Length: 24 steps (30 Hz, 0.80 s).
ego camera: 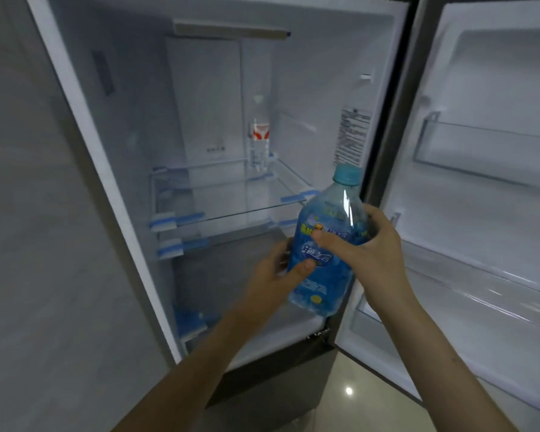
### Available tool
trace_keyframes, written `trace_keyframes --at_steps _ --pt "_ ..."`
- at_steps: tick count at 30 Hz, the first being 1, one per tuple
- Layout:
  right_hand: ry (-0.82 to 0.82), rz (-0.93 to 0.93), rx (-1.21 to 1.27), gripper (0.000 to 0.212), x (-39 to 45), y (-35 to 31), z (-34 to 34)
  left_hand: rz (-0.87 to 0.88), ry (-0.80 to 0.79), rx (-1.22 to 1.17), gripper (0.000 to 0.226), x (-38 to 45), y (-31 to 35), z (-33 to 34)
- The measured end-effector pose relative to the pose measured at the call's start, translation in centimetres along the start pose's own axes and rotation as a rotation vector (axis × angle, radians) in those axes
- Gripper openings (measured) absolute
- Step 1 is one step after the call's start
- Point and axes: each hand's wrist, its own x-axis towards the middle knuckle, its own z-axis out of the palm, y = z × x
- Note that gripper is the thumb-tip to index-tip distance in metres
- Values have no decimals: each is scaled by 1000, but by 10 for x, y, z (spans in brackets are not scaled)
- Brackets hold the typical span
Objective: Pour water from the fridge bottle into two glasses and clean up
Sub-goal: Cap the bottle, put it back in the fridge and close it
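A large clear bottle (pixel 328 275) with a blue label and a light blue cap is held upright in front of the open fridge (pixel 131 182), at its lower right. My left hand (pixel 275 275) grips the bottle's lower left side, thumb across the label. My right hand (pixel 362 244) wraps around its upper right side, thumb on the front. The cap is on. No glasses are in view.
A smaller bottle (pixel 259 138) with a red and white label stands at the back of the upper glass shelf (pixel 231 213). The fridge door (pixel 480 213) hangs open on the right, its racks bare. A grey wall runs along the left, and tiled floor shows below.
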Motion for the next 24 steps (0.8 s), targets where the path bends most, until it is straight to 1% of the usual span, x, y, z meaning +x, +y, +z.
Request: trace_keyframes --at_steps 3,6,8,10,13,18,20,23,24 --pt "-36 -7 31 80 20 -1 40 39 63 31 54 12 11 -38" --pt "-81 -9 61 70 43 -2 71 67 116 37 47 28 21 -67" --pt "-122 -31 58 67 60 -5 86 89 152 58 48 41 26 -81" --pt "-177 -58 56 68 79 -9 101 116 188 92 49 54 30 -94" --pt "-253 -67 70 75 108 -11 120 137 250 111 51 73 31 -109" --pt "-377 -80 100 67 163 4 145 181 345 182 57 112 28 -127" --pt "-426 -87 104 69 184 9 155 182 387 199 58 127 25 -132" --pt "-522 -96 110 86 216 18 169 168 446 245 60 151 20 -142" --pt "-553 -96 108 88 226 22 174 160 468 261 62 158 17 -145"
